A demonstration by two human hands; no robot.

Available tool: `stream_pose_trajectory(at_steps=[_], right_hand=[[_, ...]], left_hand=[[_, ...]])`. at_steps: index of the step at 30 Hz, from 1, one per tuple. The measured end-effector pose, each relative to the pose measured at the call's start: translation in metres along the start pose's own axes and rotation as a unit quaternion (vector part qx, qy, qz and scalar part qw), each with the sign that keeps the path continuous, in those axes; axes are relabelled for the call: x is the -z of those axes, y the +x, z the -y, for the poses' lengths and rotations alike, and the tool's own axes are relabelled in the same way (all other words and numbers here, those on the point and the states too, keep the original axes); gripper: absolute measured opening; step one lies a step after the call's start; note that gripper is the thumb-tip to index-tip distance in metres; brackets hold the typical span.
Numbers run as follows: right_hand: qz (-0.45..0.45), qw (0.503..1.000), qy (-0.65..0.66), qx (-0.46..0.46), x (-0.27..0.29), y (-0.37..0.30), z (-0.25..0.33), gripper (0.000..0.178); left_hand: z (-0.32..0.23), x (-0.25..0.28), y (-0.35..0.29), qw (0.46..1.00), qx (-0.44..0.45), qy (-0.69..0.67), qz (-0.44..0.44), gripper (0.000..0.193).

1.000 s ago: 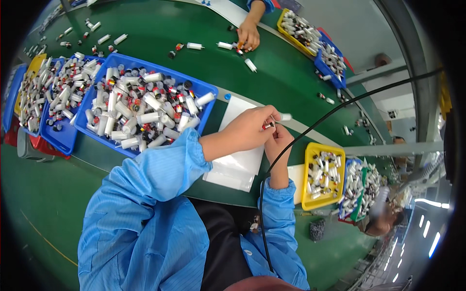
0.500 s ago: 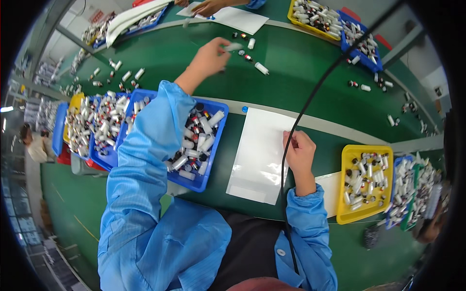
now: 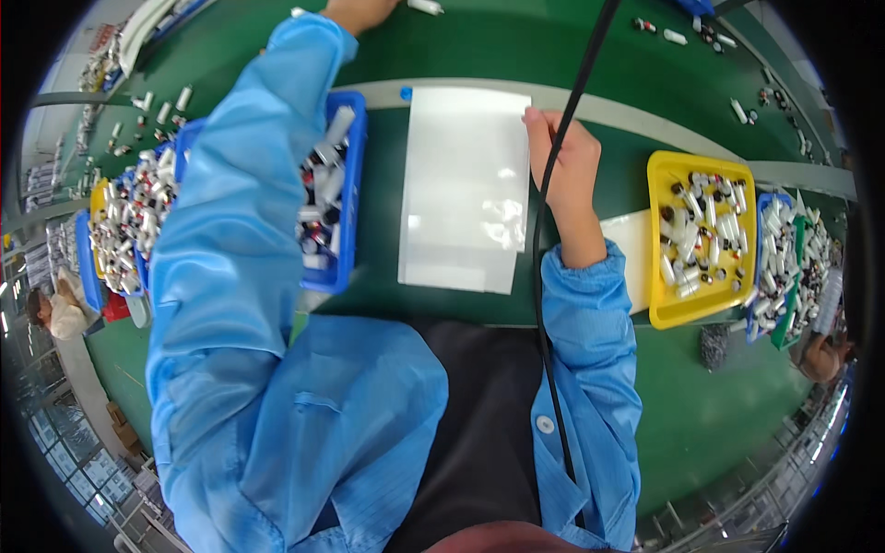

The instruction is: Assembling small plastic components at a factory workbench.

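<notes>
Green bench [image 3: 516, 46] — right hand [image 3: 562, 166] pinching sheet [image 3: 466, 184].

Viewpoint: worn on the head, looking almost straight down over the blue-sleeved arms onto the green table [image 3: 498, 41].
Facing: forward and down; chest at the lower edge, far side of the table at the top.
Nearness: close; white sheet [image 3: 466, 189] and right hand [image 3: 562, 166] near centre, left hand [image 3: 355, 11] cut by the top edge.
Lens: wide fisheye, straight edges bowed, dark round rim.
Sides: blue tray [image 3: 343, 207] left, yellow tray [image 3: 666, 240] right.
Shared view: single camera only.
</notes>
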State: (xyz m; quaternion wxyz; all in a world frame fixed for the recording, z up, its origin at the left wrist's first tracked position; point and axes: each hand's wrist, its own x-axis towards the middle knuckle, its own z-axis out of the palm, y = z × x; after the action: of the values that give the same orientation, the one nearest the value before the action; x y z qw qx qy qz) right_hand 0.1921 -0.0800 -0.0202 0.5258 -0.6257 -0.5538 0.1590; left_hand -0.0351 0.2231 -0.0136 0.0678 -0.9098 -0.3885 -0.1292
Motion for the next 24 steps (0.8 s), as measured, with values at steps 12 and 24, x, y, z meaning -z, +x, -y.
stream_pose_trajectory(at_steps=[12,24], right_hand=[[0.399,0.908,-0.105,0.073,0.02,-0.09,0.093,0.023],[0.351,0.924,-0.143,0.039,0.043,-0.117,0.088,0.024]], left_hand=[[-0.118,0.146,-0.057,0.611,0.224,-0.755,0.078,0.014],[-0.17,0.084,-0.115,0.791,0.017,-0.611,0.035,0.039]])
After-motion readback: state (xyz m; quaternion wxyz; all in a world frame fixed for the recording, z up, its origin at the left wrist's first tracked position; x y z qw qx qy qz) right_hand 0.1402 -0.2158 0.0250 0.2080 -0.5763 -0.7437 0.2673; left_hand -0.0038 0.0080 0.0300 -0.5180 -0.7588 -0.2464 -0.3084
